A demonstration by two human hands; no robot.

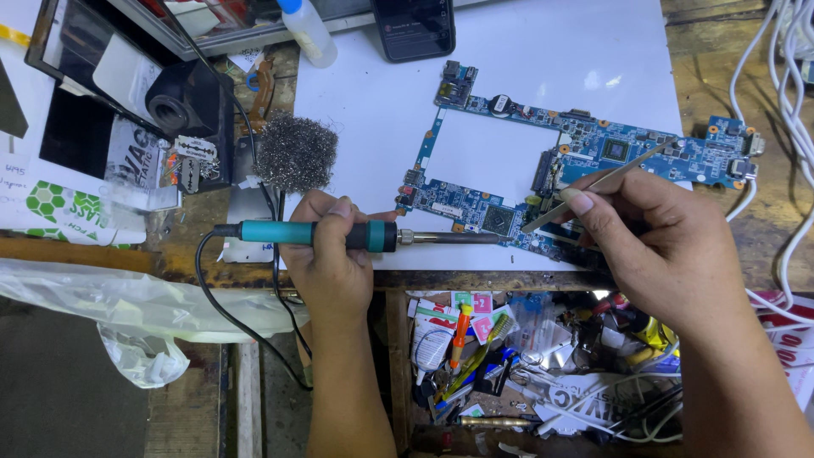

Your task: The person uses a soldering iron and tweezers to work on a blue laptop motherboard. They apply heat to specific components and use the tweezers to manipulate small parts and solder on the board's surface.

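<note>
My left hand [332,254] grips a soldering iron [339,235] with a teal and black handle, held level. Its dark metal tip points right and reaches the lower edge of a blue circuit board [593,148]. The board is frame-shaped with an open rectangle in its middle and lies on a white sheet [373,93]. My right hand [657,242] holds metal tweezers [598,182] that slant up to the right over the board's lower right part. The tweezer tips near the board are hidden by my fingers.
A grey ball of steel wool [297,153] sits left of the board. A black phone [414,27] and a white squeeze bottle [307,32] lie at the back. Below the bench edge an open drawer [526,365] holds tools and scraps. White cables [793,110] hang at right.
</note>
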